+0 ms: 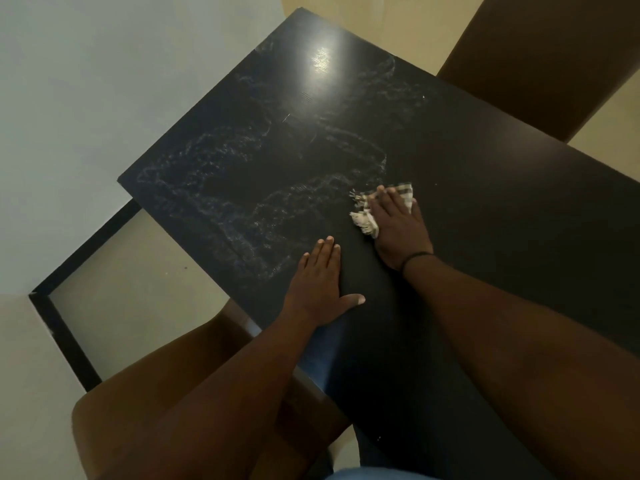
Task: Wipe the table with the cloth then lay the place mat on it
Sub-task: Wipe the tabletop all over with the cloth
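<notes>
I see my right hand (398,223) pressing flat on the small checked, fringed cloth (363,221) near the middle of the glossy black rectangular table (519,202), fingers spread over it rather than curled round it. My left hand (317,285) lies open and empty, palm down, by the near edge. Pale smeary streaks (242,174) cover the left half towards the far corner. The risk I judge: the bunched cloth slips from under my palm, or only spreads the residue. No place mat is in view.
</notes>
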